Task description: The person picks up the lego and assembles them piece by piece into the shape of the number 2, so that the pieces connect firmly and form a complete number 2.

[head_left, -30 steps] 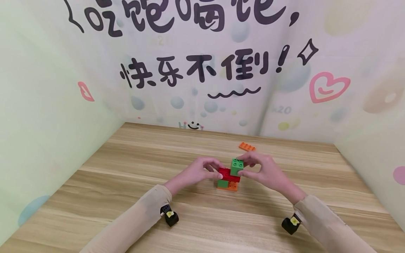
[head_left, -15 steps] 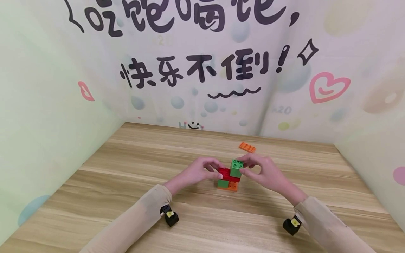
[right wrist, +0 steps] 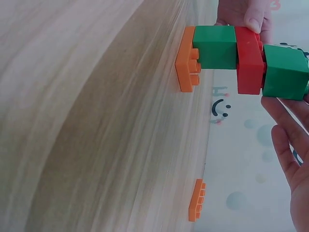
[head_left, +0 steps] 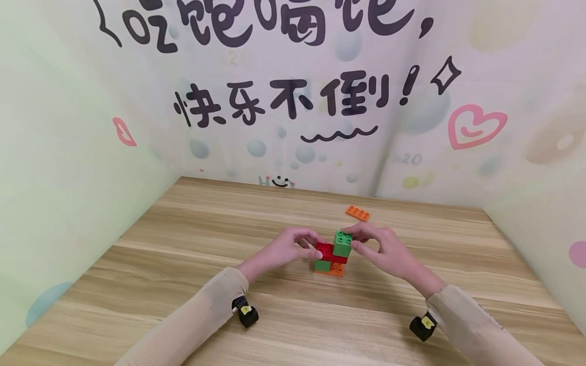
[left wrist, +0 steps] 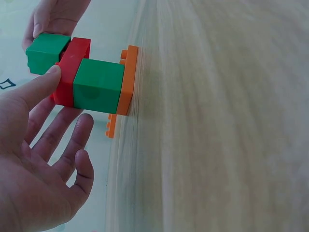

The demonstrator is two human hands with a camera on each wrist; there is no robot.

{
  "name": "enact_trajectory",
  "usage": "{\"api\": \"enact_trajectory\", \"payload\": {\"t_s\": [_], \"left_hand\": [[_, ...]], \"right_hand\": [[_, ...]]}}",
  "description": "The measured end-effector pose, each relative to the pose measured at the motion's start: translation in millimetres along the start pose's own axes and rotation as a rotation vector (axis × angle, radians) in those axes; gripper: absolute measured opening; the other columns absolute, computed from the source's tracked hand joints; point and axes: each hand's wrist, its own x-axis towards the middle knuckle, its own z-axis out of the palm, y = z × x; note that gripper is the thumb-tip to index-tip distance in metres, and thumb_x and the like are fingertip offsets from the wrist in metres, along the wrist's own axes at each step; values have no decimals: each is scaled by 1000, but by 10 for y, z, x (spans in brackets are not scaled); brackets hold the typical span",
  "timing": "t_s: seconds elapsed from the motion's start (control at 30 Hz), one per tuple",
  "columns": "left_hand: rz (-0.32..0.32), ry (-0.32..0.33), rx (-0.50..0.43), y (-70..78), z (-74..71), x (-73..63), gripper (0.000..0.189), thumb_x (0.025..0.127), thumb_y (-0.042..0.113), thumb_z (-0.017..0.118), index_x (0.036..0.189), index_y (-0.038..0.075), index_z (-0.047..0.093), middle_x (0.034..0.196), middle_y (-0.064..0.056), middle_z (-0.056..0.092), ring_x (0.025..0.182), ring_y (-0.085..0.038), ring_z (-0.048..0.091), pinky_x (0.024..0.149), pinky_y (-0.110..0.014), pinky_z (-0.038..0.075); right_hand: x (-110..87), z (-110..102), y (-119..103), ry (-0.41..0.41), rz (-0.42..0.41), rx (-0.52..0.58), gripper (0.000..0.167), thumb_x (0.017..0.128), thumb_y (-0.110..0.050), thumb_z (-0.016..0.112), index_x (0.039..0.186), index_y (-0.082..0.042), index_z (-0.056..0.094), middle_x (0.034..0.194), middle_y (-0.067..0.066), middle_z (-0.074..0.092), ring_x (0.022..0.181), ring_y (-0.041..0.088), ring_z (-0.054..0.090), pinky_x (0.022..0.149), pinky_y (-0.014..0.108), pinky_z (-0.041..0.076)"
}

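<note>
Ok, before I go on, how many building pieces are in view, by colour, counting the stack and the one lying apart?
Green: 2 (lower green brick, upper green brick)
Red: 1 (red brick)
Orange: 2 (base orange plate, loose orange plate)
Total: 5

Head view high, wrist views near stack (right wrist: 249, 63)

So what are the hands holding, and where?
Left hand pinches red block by its left end; right hand touches upper green block at right side, can't tell if gripping.
</note>
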Motion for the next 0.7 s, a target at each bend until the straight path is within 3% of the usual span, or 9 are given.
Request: {"api": "enact_trajectory", "payload": {"t_s": [0.2, 0.43, 0.7], "left_hand": [[0, 0, -1, 1, 3, 3, 26, 86, 21, 78, 111, 19, 73, 106, -5, 73, 84, -16, 65, 76, -34, 56], [-4, 1, 5, 14, -3, -1, 26, 86, 21, 78, 111, 18, 73, 106, -4, 73, 85, -15, 65, 73, -28, 54], [-2, 1, 1, 22, -1, -3, 26, 86, 20, 77, 111, 17, 73, 105, -5, 73, 84, -15, 65, 78, -40, 57]], "right_hand": [[-5, -6, -16, 1, 0, -5, 27, 95, -14, 65, 123, -15, 66, 111, -2, 73, 87, 3, 66, 76, 25, 56], [-3, -14, -33, -2, 9, -5, 27, 95, -15, 65, 122, -15, 67, 109, -3, 74, 87, 3, 66, 75, 25, 56], [0, -12, -25, 1, -5, -7, 27, 94, -14, 66, 121, -15, 68, 108, -2, 74, 85, 3, 65, 74, 25, 56]]}}
